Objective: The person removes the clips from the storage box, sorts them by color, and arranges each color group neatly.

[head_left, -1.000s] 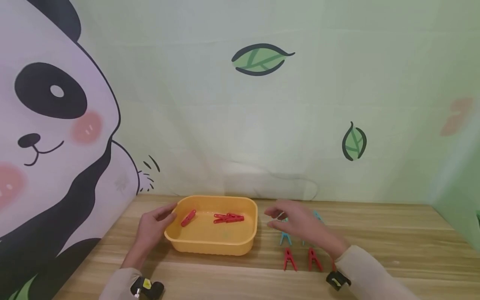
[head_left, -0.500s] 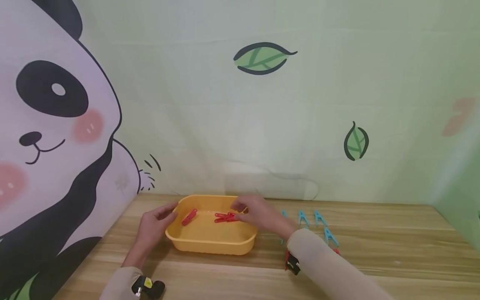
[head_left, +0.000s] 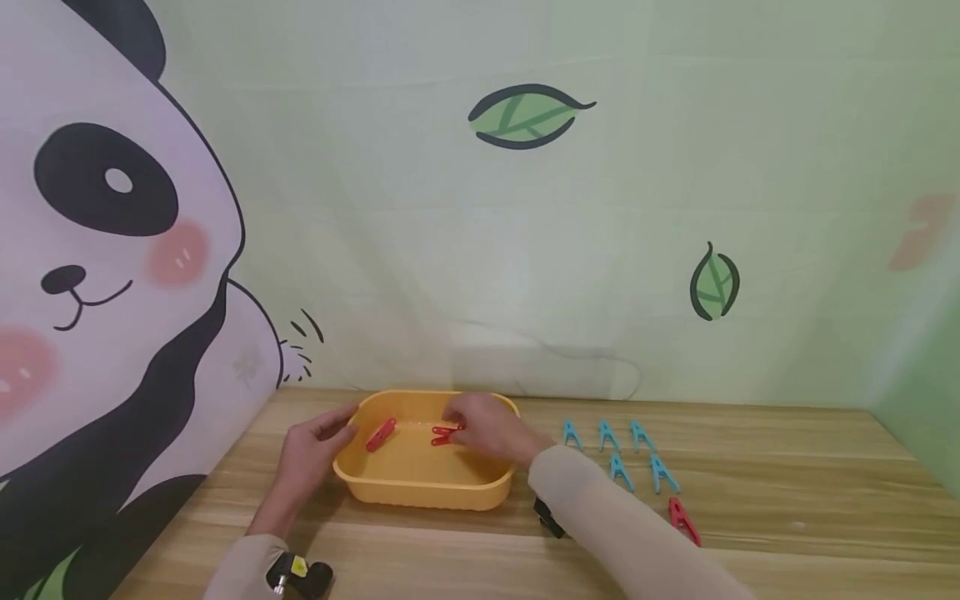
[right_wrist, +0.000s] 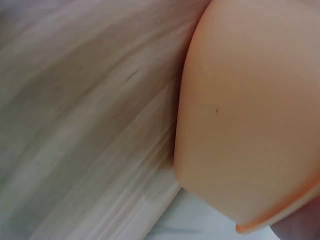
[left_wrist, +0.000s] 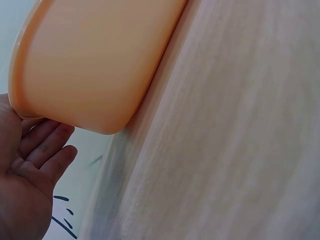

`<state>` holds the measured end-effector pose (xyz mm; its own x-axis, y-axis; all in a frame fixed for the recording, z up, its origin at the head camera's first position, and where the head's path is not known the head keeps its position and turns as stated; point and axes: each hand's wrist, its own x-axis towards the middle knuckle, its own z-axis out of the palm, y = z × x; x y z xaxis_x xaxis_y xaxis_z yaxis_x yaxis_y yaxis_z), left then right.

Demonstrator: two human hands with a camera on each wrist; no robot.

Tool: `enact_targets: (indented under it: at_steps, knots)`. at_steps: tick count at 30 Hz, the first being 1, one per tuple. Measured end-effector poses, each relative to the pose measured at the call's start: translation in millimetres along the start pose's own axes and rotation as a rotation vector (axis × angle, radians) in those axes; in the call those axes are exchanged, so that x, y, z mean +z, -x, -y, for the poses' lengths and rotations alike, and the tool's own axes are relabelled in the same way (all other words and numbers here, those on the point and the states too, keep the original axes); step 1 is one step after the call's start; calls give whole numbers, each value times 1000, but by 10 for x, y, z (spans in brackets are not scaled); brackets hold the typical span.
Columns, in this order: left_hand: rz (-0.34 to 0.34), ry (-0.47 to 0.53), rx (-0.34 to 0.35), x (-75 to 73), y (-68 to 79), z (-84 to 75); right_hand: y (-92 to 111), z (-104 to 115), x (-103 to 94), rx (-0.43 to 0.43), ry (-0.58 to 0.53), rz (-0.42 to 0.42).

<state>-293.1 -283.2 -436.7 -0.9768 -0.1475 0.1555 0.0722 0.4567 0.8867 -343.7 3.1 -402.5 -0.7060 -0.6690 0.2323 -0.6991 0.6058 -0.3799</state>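
Observation:
A yellow plastic basin (head_left: pixel 427 496) stands on the wooden table, with a red clothespin (head_left: pixel 381 435) lying at its left inside. My left hand (head_left: pixel 309 450) rests against the basin's left rim; its relaxed fingers show beside the outer wall in the left wrist view. Inside the basin, my right hand (head_left: pixel 487 425) has its curled thumb and fingers at the red clothespins (head_left: pixel 442 435) and seems to pinch one. The hand covers part of them. In the right wrist view, the basin's outer wall fills the right side and hides the fingertips.
Several blue clothespins (head_left: pixel 617 472) lie in rows to the basin's right. A red clothespin (head_left: pixel 683 522) lies in front of them, while the right sleeve (head_left: pixel 607 521) covers table near it. A cloth backdrop (head_left: pixel 585 250) with a panda and leaves rises behind the table (head_left: pixel 795 483).
My right hand has moved left from above the blue clothespins into the basin, onto the red clothespins there. The left hand has stayed at the rim. More blue clothespins show now.

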Motion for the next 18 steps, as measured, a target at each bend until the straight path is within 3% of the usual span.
enact_targets:
  at_steps: [11,18]
  knots:
    - [9,-3,-12,5,5,-21,-112,2,87,109,58,53]
    - [7,-8,-12,-4,-8,-15,-106,33,71,98,42,62]
